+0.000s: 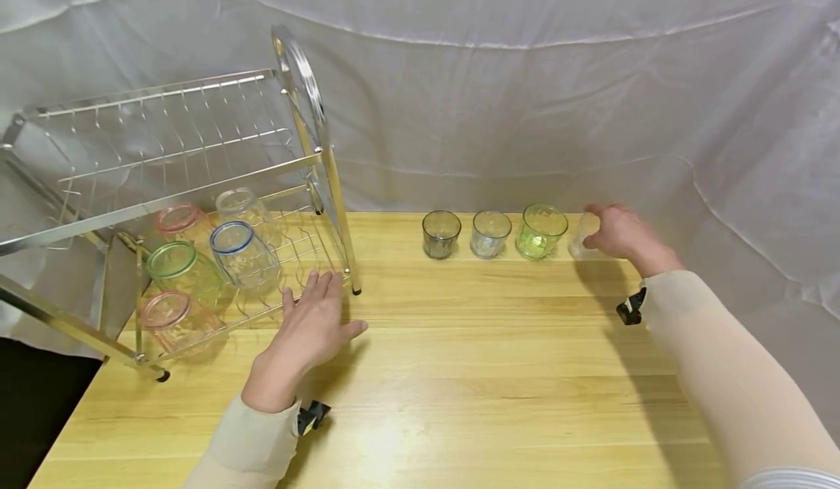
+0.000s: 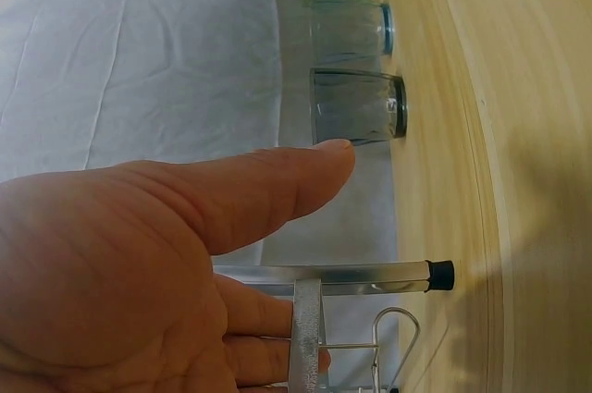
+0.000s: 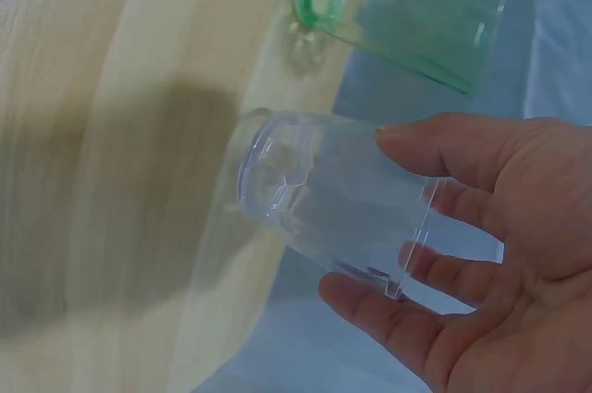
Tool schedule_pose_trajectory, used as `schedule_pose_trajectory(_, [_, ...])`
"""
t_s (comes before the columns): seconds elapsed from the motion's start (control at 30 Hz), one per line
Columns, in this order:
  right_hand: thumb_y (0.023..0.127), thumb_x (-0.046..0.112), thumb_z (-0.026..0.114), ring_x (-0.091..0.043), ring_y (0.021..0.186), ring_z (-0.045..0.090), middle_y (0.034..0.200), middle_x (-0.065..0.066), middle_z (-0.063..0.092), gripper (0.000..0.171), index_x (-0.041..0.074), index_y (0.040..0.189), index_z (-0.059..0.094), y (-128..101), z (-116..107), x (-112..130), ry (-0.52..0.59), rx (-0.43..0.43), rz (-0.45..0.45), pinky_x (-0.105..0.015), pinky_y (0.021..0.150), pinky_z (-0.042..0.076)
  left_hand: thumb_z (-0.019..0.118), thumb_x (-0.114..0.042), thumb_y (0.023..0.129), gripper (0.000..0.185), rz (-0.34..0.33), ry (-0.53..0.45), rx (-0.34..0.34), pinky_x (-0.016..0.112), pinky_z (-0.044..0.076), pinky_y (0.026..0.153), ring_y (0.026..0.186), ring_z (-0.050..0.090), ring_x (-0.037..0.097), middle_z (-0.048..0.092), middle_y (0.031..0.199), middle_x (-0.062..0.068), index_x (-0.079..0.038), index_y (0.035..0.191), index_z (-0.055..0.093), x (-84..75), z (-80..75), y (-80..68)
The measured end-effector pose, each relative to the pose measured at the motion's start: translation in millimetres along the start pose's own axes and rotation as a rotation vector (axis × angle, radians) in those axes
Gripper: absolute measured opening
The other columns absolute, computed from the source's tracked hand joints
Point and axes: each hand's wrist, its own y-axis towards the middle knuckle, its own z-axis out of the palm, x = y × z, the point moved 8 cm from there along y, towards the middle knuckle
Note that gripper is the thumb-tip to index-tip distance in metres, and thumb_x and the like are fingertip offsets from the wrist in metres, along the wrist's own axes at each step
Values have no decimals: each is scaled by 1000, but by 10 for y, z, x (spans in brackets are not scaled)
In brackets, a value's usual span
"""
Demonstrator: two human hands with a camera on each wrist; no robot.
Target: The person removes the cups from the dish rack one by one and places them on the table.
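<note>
Clear glass (image 1: 581, 235) is in the right hand (image 1: 617, 232), whose thumb and fingers (image 3: 444, 148) curl round it; in the right wrist view we see it tilted, its base just off the table (image 1: 499, 372). It sits at the right end of a row, just beside the green glass (image 1: 541, 231). Further left of the green glass we note a pale glass (image 1: 490, 233), then a grey glass (image 1: 440, 233). The left hand (image 1: 310, 329) lies flat on the table with fingers straight, holding nothing, its fingertips at the front edge of the rack (image 1: 315, 146). The rack, well left of the green glass, holds five upturned glasses on its lower tier.
</note>
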Motion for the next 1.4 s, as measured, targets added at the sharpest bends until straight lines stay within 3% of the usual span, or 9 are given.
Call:
schedule_pose_trajectory(0.37, [96,21,67,-64,146,24,160,-43,28,83,-2,163,26,114,77,-43,9,16,-5,-79,116,27,75,-41,98,98,2,9,0,79,1,122,160,9,50,18,172,30,5,165,20,-14,-5,-8])
schedule_pose_trajectory(1.4, [97,28,67,-66,143,28,158,-44,30,86,-5,163,22,158,53,-73,20,74,-6,-79,116,26,76,-39,97,97,15,18,-16,81,3,121,160,12,51,22,170,30,6,164,22,-29,-12,-13])
